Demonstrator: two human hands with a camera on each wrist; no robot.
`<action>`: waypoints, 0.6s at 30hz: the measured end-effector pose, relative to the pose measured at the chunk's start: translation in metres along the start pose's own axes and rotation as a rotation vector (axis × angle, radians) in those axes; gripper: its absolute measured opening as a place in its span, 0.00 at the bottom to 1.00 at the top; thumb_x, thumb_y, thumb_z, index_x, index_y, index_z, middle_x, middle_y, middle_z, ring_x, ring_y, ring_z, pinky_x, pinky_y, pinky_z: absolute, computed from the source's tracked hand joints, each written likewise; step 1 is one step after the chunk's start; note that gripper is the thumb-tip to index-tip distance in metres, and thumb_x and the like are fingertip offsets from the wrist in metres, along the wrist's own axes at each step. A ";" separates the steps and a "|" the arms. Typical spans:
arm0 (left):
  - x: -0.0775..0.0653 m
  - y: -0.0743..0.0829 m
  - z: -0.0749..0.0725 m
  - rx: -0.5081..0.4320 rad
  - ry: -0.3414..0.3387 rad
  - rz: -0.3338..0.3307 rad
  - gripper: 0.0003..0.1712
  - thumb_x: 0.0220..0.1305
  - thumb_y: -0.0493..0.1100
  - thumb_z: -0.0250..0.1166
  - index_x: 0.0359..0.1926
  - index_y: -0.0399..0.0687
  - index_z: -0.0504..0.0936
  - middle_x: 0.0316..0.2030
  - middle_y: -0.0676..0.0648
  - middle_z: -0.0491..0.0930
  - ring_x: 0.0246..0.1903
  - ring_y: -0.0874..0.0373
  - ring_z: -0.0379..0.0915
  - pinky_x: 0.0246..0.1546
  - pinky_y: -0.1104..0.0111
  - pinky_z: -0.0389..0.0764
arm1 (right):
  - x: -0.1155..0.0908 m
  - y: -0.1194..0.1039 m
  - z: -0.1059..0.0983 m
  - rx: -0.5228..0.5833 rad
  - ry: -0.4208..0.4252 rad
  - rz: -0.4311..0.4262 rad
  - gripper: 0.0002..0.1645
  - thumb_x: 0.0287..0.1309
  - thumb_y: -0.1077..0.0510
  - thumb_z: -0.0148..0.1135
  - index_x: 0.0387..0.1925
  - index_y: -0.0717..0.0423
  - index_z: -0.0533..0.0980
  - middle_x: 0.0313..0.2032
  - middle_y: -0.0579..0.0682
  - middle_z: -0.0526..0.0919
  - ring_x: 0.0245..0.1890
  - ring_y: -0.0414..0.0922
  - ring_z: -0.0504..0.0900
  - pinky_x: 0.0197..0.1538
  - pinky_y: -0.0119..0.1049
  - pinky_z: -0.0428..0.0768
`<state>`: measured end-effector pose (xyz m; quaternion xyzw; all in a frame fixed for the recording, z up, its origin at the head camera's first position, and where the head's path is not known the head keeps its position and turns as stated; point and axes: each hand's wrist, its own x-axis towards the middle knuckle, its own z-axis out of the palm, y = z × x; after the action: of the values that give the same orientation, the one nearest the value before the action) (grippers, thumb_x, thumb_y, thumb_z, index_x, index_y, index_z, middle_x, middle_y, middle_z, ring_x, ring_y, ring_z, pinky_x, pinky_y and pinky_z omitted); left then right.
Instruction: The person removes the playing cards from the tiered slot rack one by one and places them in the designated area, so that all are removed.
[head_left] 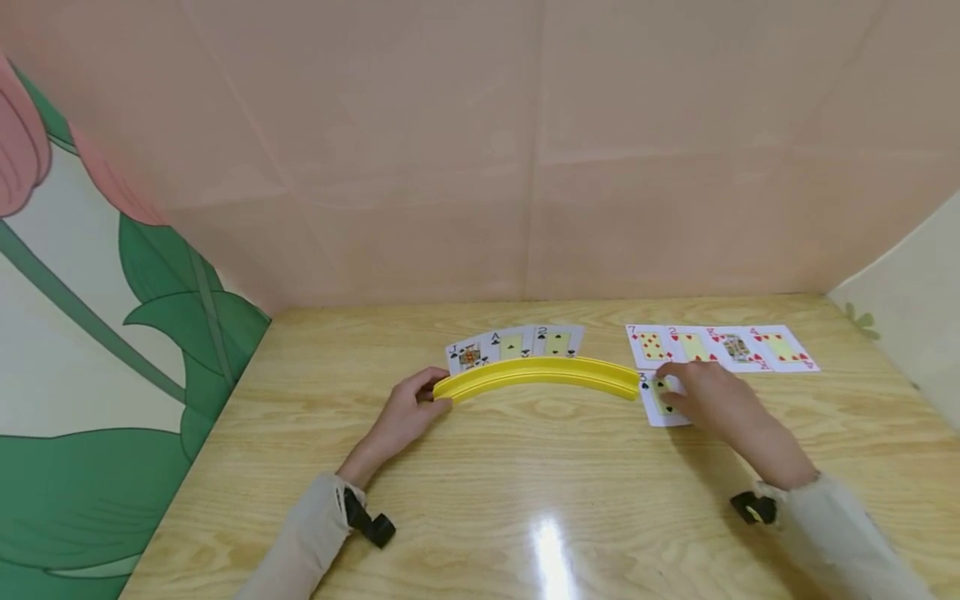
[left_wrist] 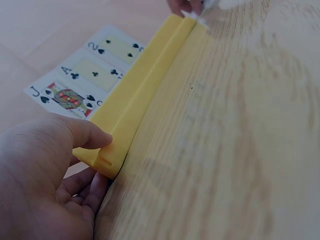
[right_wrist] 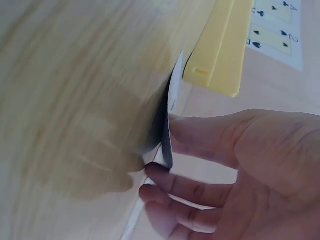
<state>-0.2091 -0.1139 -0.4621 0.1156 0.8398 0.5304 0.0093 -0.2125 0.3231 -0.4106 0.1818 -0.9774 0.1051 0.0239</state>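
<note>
Right wrist: nearly edge-on card (right_wrist: 173, 91), unreadable

Your right hand (right_wrist: 265, 150) pinches a card (right_wrist: 173, 95) between thumb (right_wrist: 205, 140) and fingers (right_wrist: 190, 190); card bowed, nearly edge-on, face unreadable. Just left of it: end of yellow holder (right_wrist: 220, 50). At holder's far side: 2 of spades (right_wrist: 271, 40), cropped ace of clubs (right_wrist: 272, 9) further left. Wood-grained table (right_wrist: 65, 110) shows your hand's shadow (right_wrist: 110, 165).

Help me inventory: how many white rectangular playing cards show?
8: three cards in the curved yellow plastic holder, four cards on the wooden table, one card in the right hand. More may be hidden.
</note>
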 end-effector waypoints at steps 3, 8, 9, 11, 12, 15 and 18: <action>-0.006 0.019 -0.002 -0.005 0.006 0.000 0.19 0.63 0.32 0.66 0.56 0.40 0.80 0.48 0.43 0.81 0.45 0.52 0.76 0.48 0.60 0.78 | -0.001 -0.005 -0.001 -0.023 0.018 0.000 0.18 0.55 0.60 0.71 0.48 0.62 0.81 0.33 0.58 0.85 0.29 0.52 0.79 0.33 0.51 0.78; -0.015 0.046 -0.006 0.002 -0.002 -0.005 0.19 0.63 0.29 0.64 0.56 0.33 0.79 0.48 0.39 0.81 0.45 0.47 0.76 0.48 0.58 0.78 | -0.004 -0.011 0.001 -0.069 0.024 0.039 0.19 0.55 0.59 0.72 0.48 0.62 0.81 0.33 0.61 0.82 0.32 0.59 0.77 0.33 0.55 0.76; -0.015 0.045 -0.006 0.004 -0.002 -0.005 0.19 0.63 0.29 0.64 0.56 0.33 0.79 0.48 0.39 0.81 0.45 0.47 0.76 0.48 0.59 0.78 | -0.005 -0.012 0.001 -0.070 0.021 0.049 0.19 0.56 0.59 0.72 0.48 0.62 0.81 0.33 0.62 0.81 0.33 0.60 0.76 0.32 0.54 0.76; -0.013 0.041 -0.005 0.002 0.001 -0.010 0.19 0.63 0.29 0.65 0.56 0.33 0.78 0.48 0.38 0.81 0.45 0.47 0.76 0.49 0.58 0.78 | -0.005 -0.012 0.001 -0.070 0.006 0.071 0.20 0.56 0.58 0.71 0.49 0.61 0.81 0.33 0.62 0.79 0.33 0.60 0.76 0.31 0.54 0.76; -0.012 0.037 -0.004 0.001 0.004 -0.016 0.20 0.63 0.29 0.65 0.56 0.33 0.78 0.49 0.38 0.81 0.46 0.47 0.76 0.49 0.57 0.77 | -0.005 -0.012 0.001 -0.070 0.003 0.077 0.20 0.56 0.58 0.71 0.50 0.61 0.80 0.34 0.63 0.79 0.33 0.60 0.76 0.31 0.54 0.76; -0.007 0.020 0.001 -0.004 0.025 -0.015 0.20 0.62 0.30 0.66 0.56 0.35 0.79 0.48 0.40 0.81 0.46 0.48 0.76 0.49 0.55 0.77 | -0.005 -0.012 0.002 -0.066 -0.002 0.084 0.20 0.57 0.59 0.70 0.50 0.61 0.80 0.34 0.63 0.78 0.33 0.59 0.77 0.30 0.54 0.77; -0.002 0.007 0.003 -0.006 0.032 -0.013 0.20 0.62 0.31 0.67 0.56 0.39 0.80 0.48 0.44 0.81 0.45 0.52 0.76 0.49 0.56 0.77 | -0.005 -0.012 0.002 -0.063 0.002 0.079 0.19 0.57 0.59 0.70 0.49 0.62 0.79 0.34 0.63 0.79 0.32 0.58 0.79 0.30 0.53 0.78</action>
<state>-0.2057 -0.1089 -0.4577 0.1016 0.8389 0.5348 -0.0004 -0.2040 0.3136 -0.4110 0.1422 -0.9866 0.0755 0.0262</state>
